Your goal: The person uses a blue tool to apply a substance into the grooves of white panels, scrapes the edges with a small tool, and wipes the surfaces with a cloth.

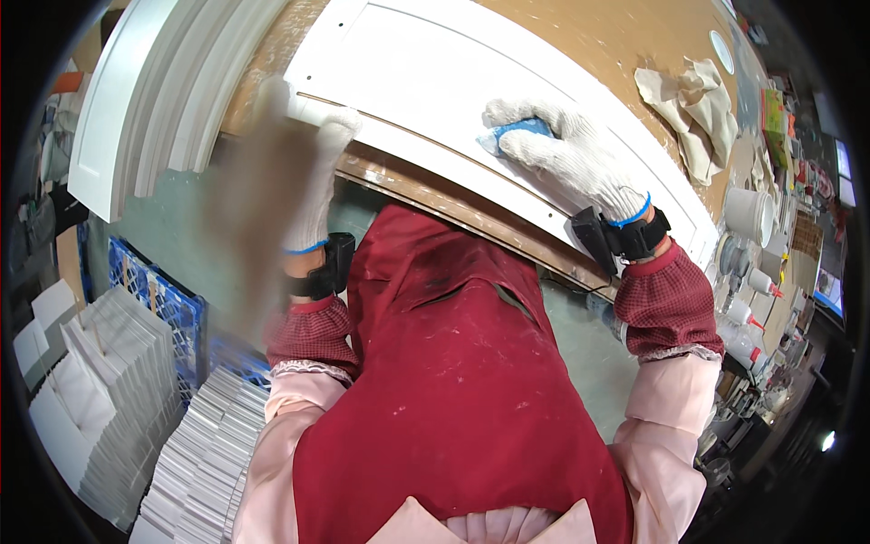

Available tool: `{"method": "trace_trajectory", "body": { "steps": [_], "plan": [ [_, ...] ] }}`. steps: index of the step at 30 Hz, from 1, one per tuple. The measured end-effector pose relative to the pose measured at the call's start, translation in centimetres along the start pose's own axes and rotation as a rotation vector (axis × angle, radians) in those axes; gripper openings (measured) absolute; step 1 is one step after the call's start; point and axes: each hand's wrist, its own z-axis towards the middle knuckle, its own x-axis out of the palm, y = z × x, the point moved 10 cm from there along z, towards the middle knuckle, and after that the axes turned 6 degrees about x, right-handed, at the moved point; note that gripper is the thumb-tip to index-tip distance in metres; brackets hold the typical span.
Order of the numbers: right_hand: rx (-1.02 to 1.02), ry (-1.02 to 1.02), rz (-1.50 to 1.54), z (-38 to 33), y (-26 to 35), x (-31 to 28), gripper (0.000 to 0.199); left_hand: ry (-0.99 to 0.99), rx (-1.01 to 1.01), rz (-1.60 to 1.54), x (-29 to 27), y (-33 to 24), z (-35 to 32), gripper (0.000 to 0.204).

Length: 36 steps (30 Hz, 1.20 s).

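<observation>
Closest in, a red apron (462, 381) filled the lower middle, its front just short of the worktop (535, 23). Beyond it, a blurred brown shape (263, 199) covered part of the gloved left hand (322, 172); the visible fingertips were at the panel's near edge, but whether they gripped anything, or how far they were open, I could not tell. The gloved right hand (575, 159) was partly closed, thumb and fingers around a crumpled blue pad (526, 133), which was over the white panel (426, 72). That panel lay flat on the worktop, its long near edge toward the apron.

The step in hand looked like rubbing the panel's face with the pad. The next move seemed to call for even, light pressure along the face, with the left hand steadying the edge.

Farther off, past the panel's right part, a rumpled beige cloth (693, 118) lay on the worktop, with a white tub (748, 210) near it.
</observation>
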Motion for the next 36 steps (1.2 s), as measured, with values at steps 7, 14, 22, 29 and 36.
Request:
{"method": "trace_trajectory", "body": {
  "steps": [7, 14, 22, 29, 36],
  "plan": [
    [-0.099, -0.007, -0.094, 3.3, 2.3, 2.5, 0.036, 0.052, 0.01, 0.12, -0.5, -1.5, 0.8, 0.083],
    [-0.115, 0.013, -0.164, 5.9, 3.2, 3.7, 0.034, 0.031, -0.126, -0.112, 0.3, -1.3, 0.9, 0.083],
    [-0.146, 0.056, -0.157, 6.6, 3.4, 4.2, 0.035, 0.036, -0.156, -0.063, 0.3, -1.6, 0.9, 0.082],
    [-0.01, 0.128, 0.121, 3.7, 1.5, 3.3, 0.04, 0.046, -0.069, 0.055, -0.1, -1.2, 0.7, 0.081],
    [0.074, 0.021, 0.221, -0.7, -1.3, 0.4, 0.038, 0.038, 0.033, 0.241, -0.7, -0.2, 0.5, 0.079]
  ]
}}
